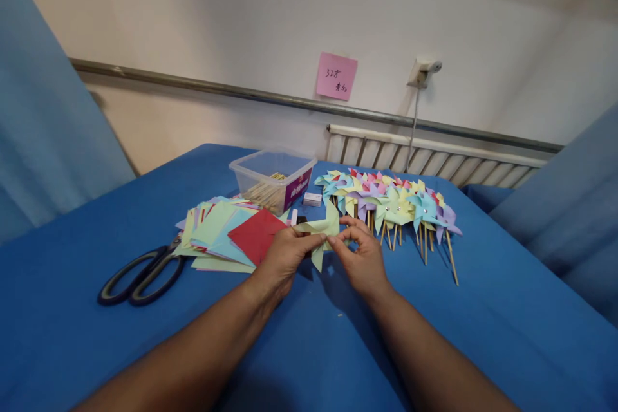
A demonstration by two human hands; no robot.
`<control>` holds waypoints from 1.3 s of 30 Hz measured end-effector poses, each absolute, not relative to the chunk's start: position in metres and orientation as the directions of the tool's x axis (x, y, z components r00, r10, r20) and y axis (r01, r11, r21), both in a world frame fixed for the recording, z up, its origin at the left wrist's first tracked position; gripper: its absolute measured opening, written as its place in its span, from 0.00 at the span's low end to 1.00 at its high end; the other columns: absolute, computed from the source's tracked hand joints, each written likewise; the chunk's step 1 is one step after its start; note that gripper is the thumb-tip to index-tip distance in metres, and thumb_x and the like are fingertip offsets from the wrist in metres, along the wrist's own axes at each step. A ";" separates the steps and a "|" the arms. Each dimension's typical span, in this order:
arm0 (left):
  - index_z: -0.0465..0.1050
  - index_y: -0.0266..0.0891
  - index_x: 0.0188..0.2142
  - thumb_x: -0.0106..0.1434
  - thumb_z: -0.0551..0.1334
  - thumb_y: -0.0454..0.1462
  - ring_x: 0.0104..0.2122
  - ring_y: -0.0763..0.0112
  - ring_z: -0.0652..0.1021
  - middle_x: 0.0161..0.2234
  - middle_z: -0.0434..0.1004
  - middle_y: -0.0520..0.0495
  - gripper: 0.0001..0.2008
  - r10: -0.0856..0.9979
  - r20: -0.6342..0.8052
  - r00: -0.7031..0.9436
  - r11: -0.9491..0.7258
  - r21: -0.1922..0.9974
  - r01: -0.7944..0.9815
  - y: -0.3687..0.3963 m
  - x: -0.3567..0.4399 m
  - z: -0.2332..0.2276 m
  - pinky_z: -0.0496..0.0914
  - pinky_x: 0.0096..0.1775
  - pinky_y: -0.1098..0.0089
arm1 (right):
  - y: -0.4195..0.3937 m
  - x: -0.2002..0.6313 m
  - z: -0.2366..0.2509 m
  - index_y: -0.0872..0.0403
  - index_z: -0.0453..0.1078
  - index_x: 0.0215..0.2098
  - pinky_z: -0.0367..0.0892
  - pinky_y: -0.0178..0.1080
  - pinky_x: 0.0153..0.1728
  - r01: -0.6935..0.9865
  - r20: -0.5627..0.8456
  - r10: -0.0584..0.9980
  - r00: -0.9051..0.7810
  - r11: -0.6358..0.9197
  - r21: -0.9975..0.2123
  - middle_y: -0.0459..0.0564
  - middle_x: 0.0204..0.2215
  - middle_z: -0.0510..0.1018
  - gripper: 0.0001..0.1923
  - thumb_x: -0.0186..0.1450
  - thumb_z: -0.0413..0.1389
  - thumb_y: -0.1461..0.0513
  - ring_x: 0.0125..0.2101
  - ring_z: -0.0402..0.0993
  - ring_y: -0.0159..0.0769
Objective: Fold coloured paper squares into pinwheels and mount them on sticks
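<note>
Between my two hands is a pale green paper pinwheel [318,226], its blades folded in toward the middle, held a little above the table. My left hand [286,254] grips it from the left, thumb pressed near its centre. From the right, my right hand [361,256] pinches at the centre with thumb and forefinger; whether a small pin is between them I cannot tell. Left of my hands lies a fanned stack of coloured paper squares [217,225], with a red square [257,235] on top. Large dark-handled scissors [140,275] lie partly under the stack.
A clear plastic box [263,174] with thin wooden sticks [265,192] stands behind the paper. Beside it is a small white box [312,199]. Many finished pinwheels [398,206] on sticks lie at right. The blue-covered table [309,347] meets a wall with a radiator [434,158].
</note>
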State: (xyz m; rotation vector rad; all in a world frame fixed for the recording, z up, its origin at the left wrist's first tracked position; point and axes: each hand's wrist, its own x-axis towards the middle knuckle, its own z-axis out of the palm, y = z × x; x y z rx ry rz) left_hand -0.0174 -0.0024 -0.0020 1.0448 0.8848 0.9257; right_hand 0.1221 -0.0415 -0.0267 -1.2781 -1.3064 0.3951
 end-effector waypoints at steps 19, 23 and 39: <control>0.79 0.32 0.35 0.45 0.71 0.36 0.26 0.69 0.78 0.29 0.81 0.43 0.16 0.899 -0.182 0.398 0.308 0.909 -0.281 -0.002 -0.017 -0.001 0.70 0.31 0.71 | -0.043 0.121 -0.026 0.53 0.71 0.24 0.61 0.44 0.50 0.429 0.508 0.809 0.296 0.363 -0.827 0.53 0.42 0.75 0.05 0.57 0.58 0.62 0.46 0.71 0.41; 0.79 0.32 0.35 0.45 0.71 0.36 0.25 0.70 0.77 0.30 0.81 0.43 0.16 0.899 -0.185 0.396 0.308 0.912 -0.271 -0.001 -0.017 -0.002 0.69 0.30 0.72 | -0.043 0.121 -0.025 0.53 0.71 0.23 0.62 0.44 0.49 0.427 0.512 0.804 0.303 0.366 -0.827 0.53 0.42 0.75 0.05 0.57 0.58 0.63 0.45 0.72 0.41; 0.79 0.32 0.35 0.43 0.72 0.36 0.27 0.67 0.78 0.30 0.81 0.42 0.18 0.896 -0.195 0.399 0.322 0.904 -0.281 -0.001 -0.017 -0.002 0.70 0.32 0.70 | -0.043 0.120 -0.026 0.52 0.70 0.23 0.63 0.43 0.49 0.430 0.506 0.800 0.322 0.352 -0.831 0.52 0.41 0.76 0.05 0.57 0.58 0.62 0.44 0.72 0.41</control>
